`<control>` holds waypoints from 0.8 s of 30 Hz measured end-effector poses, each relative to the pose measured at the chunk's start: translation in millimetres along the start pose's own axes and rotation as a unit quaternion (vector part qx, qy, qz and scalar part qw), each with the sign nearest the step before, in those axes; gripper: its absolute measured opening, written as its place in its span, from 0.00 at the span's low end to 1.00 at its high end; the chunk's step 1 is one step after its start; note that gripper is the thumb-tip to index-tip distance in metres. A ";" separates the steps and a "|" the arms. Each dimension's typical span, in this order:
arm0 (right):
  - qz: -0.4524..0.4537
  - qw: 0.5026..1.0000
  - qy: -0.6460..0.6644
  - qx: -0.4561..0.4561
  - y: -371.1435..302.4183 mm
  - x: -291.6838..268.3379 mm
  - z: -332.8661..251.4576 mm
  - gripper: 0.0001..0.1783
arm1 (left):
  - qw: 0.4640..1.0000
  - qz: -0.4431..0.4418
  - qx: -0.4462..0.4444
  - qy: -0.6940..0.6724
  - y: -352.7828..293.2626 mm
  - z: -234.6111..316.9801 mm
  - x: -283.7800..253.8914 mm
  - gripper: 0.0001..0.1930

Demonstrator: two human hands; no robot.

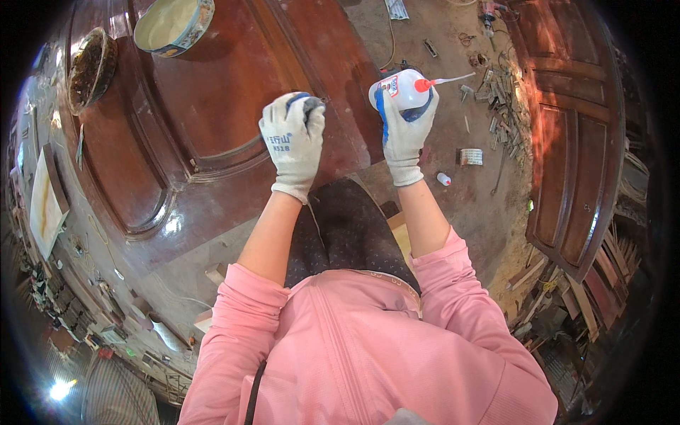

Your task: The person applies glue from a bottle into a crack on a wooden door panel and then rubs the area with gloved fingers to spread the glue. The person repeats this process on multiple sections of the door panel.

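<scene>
One white bottle (409, 91) is gripped in our right hand (406, 138); our left hand (291, 140) curls above a brown door (219, 92); whether it pinches anything, we cannot tell.

A white bottle (397, 90), tipped sideways, points its red cap (423, 85) and 1 thin nozzle (455, 78) rightward near a brown panelled door (205, 99).

Left work glove (292, 144), white knit: blue printed characters across the back, a line of letter-and-number marking beneath. White squeeze bottle (406, 90), red-tipped: red-and-white label with small printed characters, set at an angle. Waistband (394, 281): spaced letter shapes. Small white container (471, 156): apparently printed, too small to read.
</scene>
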State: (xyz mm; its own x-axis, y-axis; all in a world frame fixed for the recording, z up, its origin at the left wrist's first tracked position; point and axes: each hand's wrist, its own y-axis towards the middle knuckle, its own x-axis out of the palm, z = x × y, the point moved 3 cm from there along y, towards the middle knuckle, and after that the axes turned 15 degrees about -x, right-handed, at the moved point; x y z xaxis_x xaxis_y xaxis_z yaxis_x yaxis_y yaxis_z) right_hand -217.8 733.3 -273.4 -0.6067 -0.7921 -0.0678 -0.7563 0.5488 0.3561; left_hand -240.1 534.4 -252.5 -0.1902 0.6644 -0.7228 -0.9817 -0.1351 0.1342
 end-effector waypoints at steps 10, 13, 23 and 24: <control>-0.007 0.999 -0.030 -0.025 -0.2 1.4 -0.6 0.39 | 0.999 -0.019 -0.024 0.032 7.5 6.5 2.5 0.07; -0.008 1.000 -0.022 -0.022 0.3 1.8 -0.2 0.39 | 0.998 -0.021 -0.049 0.030 8.5 10.2 1.5 0.07; 0.003 0.998 -0.053 -0.024 2.0 5.6 -12.0 0.39 | 0.981 -0.133 -0.104 0.092 25.9 13.7 -6.7 0.13; 0.001 0.998 -0.060 -0.032 2.3 5.1 -10.7 0.38 | 0.983 -0.125 -0.104 0.087 24.5 12.5 -5.0 0.13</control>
State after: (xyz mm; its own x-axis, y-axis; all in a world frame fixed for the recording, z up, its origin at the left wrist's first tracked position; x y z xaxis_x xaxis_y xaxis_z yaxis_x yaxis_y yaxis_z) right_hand -220.1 727.7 -262.9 -0.6356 -0.7513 -0.1773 -0.7405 0.5285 0.4151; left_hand -263.3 537.0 -237.2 0.0789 0.5620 -0.8233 -0.9712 -0.1430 -0.1907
